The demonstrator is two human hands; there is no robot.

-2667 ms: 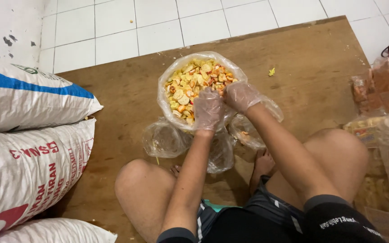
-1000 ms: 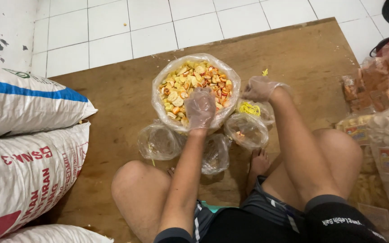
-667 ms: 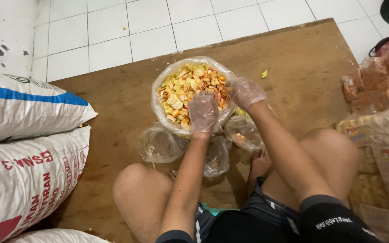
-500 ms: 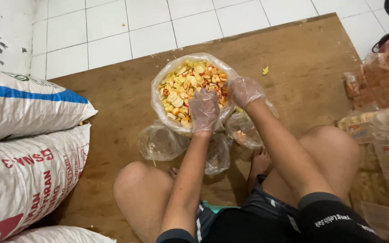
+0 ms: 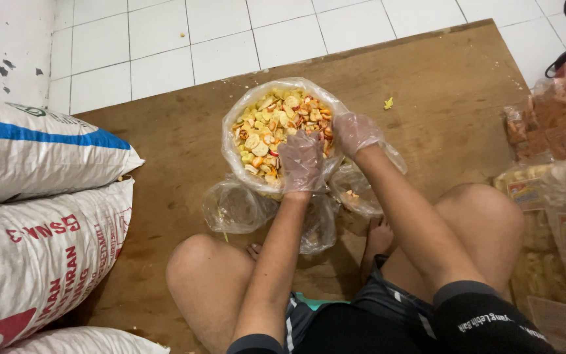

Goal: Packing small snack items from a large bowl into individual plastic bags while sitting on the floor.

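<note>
Where the white tiled floor (image 5: 165, 46) meets a wall, a brown wooden board (image 5: 447, 85) lies flat, and a person sits on it with knees spread. Stacked woven sacks (image 5: 40, 196), white with blue and red markings, fill the space to the left of the board. Packets of packed snacks (image 5: 558, 164) in clear wrapping pile up along its right edge. Between the knees stands a large clear bag of mixed crackers (image 5: 276, 124), open at the top, its yellow, orange and pale pieces heaped to the rim. Smaller clear plastic bags (image 5: 234, 208) lie crumpled just beside its near side, and one of them holds a few crumbs. Both hands wear thin see-through gloves. The left hand (image 5: 301, 160) rests on the near edge of the crackers, fingers curled down into the pieces; whether it grips any cannot be told. The right hand (image 5: 356, 132) sits at the right rim of the big bag, fingers bent loosely, and what it holds is not clear. A single yellow crumb (image 5: 388, 103) lies on the board, well apart from the bag.
</note>
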